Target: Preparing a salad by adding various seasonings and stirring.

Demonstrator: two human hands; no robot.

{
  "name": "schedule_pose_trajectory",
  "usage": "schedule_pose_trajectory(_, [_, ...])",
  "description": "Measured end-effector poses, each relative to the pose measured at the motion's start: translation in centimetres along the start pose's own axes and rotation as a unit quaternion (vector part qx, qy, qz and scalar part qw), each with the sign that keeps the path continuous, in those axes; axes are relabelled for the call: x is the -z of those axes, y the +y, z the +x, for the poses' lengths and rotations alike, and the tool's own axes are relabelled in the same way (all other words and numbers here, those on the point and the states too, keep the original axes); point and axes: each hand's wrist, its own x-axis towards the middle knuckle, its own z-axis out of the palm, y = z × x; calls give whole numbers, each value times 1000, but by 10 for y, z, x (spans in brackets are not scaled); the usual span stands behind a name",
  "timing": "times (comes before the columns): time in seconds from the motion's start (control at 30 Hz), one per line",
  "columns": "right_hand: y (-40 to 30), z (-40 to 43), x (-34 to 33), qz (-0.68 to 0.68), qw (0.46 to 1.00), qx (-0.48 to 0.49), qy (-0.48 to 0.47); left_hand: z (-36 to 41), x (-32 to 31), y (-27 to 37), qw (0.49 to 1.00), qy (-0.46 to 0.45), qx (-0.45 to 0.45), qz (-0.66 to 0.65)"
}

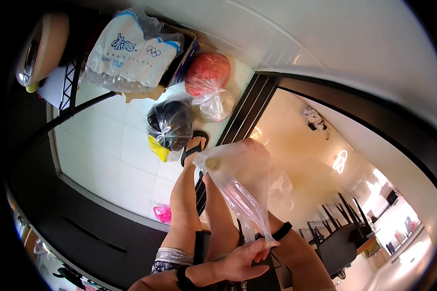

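Note:
Between thumb and fingers, my left hand point(245, 256) pinches the gathered lower edge of a translucent plastic bag point(255, 178). The bag is spread out above my legs. A round, yellowish cap-like thing point(212, 163) shows through its upper left part; what it belongs to is blurred by the plastic. My right forearm point(295, 243), with a black wristband, reaches up to the bag. My right hand is mostly hidden in or behind the plastic, so its grip is unclear. A thinner clear flap point(282, 191) sticks out on the bag's right side.
A tied clear bag with black contents point(171, 123) and a red bag point(207, 74) rest on the tiled floor. Plastic-wrapped goods point(131, 54) lie by a cardboard box point(184, 54). A dark door track point(240, 105) crosses beside my sandalled foot. A pink bag point(162, 214) lies left. Chairs point(335, 232) stand right.

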Motion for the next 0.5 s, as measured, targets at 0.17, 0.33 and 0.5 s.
schedule_pose_trajectory(0.17, [6,-18,-7,44,999,0,26,0,-3,24,997,-19,51,50])
schedule_pose_trajectory(0.33, [9,15,-9,36,998,-16,44,-10,-12,36,996,-49,66,44])
schedule_pose_trajectory(0.5, [9,48,-6,38,997,-33,61,-12,-15,27,991,-75,102,36])
